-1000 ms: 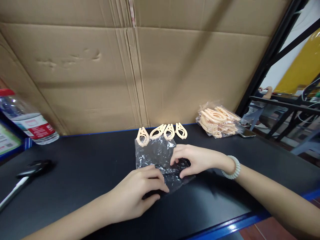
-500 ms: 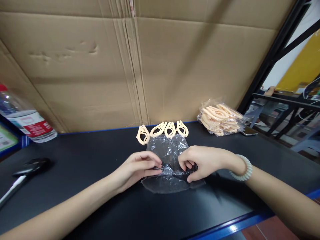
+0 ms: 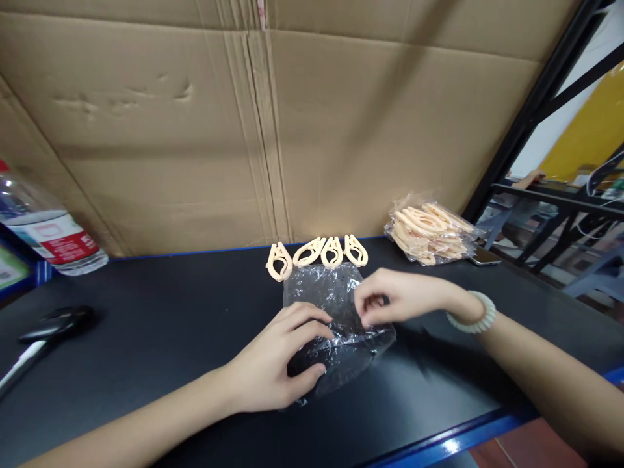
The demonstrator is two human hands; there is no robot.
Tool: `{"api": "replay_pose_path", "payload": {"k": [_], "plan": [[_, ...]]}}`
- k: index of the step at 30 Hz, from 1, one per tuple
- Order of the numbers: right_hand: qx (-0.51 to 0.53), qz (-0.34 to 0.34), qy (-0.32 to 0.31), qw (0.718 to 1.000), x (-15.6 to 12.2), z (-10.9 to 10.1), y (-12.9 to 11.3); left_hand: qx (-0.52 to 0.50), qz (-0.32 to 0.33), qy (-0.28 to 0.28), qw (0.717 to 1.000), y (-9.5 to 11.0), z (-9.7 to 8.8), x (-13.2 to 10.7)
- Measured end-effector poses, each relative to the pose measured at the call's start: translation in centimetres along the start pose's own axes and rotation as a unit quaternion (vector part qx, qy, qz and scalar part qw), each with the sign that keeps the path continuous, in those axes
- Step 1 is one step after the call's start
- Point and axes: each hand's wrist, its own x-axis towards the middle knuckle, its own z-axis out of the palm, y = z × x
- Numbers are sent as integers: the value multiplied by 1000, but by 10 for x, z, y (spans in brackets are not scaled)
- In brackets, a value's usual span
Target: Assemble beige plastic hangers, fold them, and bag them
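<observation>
A clear plastic bag (image 3: 336,294) lies on the black tabletop between my hands, its near part creased and raised. My left hand (image 3: 285,351) rests on the bag's near left side, with its fingers apart and thumb stretched out. At the bag's right edge is my right hand (image 3: 383,298), fingers curled and thumb meeting them in a pinch at the film. Just beyond the bag several peach, teardrop-shaped plastic loop pieces stand in a row, among them a left one (image 3: 279,261) and a right one (image 3: 355,251). A beaded bracelet (image 3: 480,313) circles my right wrist.
Bagged peach pieces (image 3: 429,231) are piled at the back right, beside a phone-like flat object (image 3: 486,257). To the left are a water bottle (image 3: 63,240) and a black object with a white cable (image 3: 56,323). A cardboard wall (image 3: 170,130) stands behind the table.
My left hand has spread and moved nearer over the bag's front. My right hand has risen slightly away from the near edge, and the bag's near flap has shifted and crumpled.
</observation>
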Motion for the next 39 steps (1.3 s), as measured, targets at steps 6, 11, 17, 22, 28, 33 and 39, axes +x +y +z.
{"api": "replay_pose_path", "payload": {"k": [6,11,17,22,28,33,39], "plan": [[-272,56,175,945,19,-40,66,0,3,-15,1000,-3,3,-2],[-311,87,106,940,42,-41,107,4,12,-14,1000,-2,1,-4],[-315,139,99,934,23,-41,99,48,55,-25,997,-1,3,-7],[-273,138,77,949,-14,-36,72,60,77,-27,995,-4,5,-8],[-238,115,220,939,-60,-21,56,87,77,-43,992,-3,3,-8],[-223,132,417,871,-79,-11,23,92,69,-50,992,-3,5,-8],[-310,43,498,809,-71,21,-57,110,90,-48,989,-6,7,-9]]}}
